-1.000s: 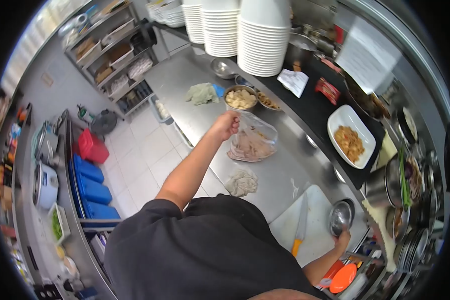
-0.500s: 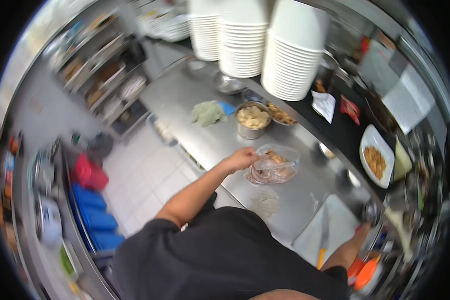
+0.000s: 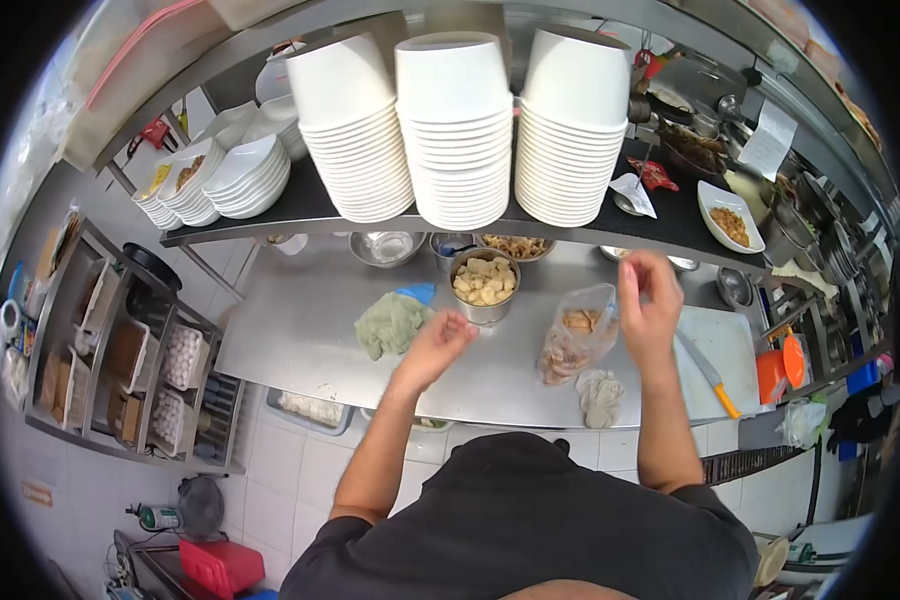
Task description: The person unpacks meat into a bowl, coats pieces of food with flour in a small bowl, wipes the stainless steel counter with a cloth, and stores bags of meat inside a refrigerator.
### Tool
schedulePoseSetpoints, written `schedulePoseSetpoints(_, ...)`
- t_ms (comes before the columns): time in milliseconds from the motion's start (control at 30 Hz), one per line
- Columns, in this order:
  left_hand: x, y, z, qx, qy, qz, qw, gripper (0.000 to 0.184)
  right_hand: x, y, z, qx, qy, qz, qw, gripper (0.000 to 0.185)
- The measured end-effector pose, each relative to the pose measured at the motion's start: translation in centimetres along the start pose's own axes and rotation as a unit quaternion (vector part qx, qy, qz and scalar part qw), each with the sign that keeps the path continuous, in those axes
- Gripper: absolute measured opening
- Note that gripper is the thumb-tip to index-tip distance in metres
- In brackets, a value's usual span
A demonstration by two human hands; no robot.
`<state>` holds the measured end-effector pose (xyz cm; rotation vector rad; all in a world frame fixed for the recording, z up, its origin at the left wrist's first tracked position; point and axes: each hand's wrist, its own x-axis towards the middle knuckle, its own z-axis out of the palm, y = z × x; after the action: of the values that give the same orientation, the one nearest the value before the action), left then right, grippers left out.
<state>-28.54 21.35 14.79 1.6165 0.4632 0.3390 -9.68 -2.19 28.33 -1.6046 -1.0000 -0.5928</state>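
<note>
My left hand (image 3: 442, 345) is raised above the steel table, fingers loosely bent and apart, with nothing visible in it. It is nearest to a metal pot (image 3: 486, 312) of pale chunks and a crumpled green cloth (image 3: 390, 326). Above the table's right part, my right hand (image 3: 652, 300) has its fingers curled and the thumb apart, also without anything visible. Just left of it stands a clear plastic bag (image 3: 570, 345) with brownish, meat-like pieces inside. Below the bag lies a crumpled greyish rag (image 3: 600, 398).
A knife (image 3: 708, 375) with a yellow handle lies on a white cutting board (image 3: 722, 345) at right. Stacked white bowls (image 3: 457, 130) line the shelf (image 3: 260, 227) over the table's back. An orange container (image 3: 770, 376) is beyond the board, and egg trays (image 3: 182, 357) fill a left rack.
My left hand has let go of the plastic bag and moved left. My right hand has come from the far right to beside the bag. The view has turned.
</note>
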Motion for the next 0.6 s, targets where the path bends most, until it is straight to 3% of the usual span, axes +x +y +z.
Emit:
schedulePoseSetpoints(167,1.0,9.0,-3.8,-0.048,0.144,0.201,0.968,0.030,10.9,-13.2,5.7,0.033,-0.134,-0.174,0.975,0.019)
schedulePoseSetpoints(267,2.4,14.9,-7.4,0.022,0.365,0.388,0.846,0.037,15.7,-16.2,12.3,0.003,-0.146,-0.323,0.935,0.021)
schedulePoseSetpoints(333,4.0,17.2,-11.0,0.073,0.459,0.416,0.782,0.046,18.8,-16.4,16.2,-0.097,-0.154,-0.359,0.916,0.024)
schedulePoseSetpoints(467,1.5,18.0,-13.7,0.064,0.473,0.439,0.761,0.043,19.7,-17.9,13.5,-0.206,-0.140,-0.315,0.916,0.029)
schedulePoseSetpoints(533,0.1,15.2,-13.2,0.032,0.425,0.394,0.814,0.040,20.0,-17.1,10.8,-0.247,-0.148,-0.274,0.918,0.029)
schedulePoseSetpoints(600,1.1,13.2,-12.5,0.043,0.412,0.389,0.823,0.040,20.6,-15.2,10.4,-0.233,-0.161,-0.277,0.918,0.029)
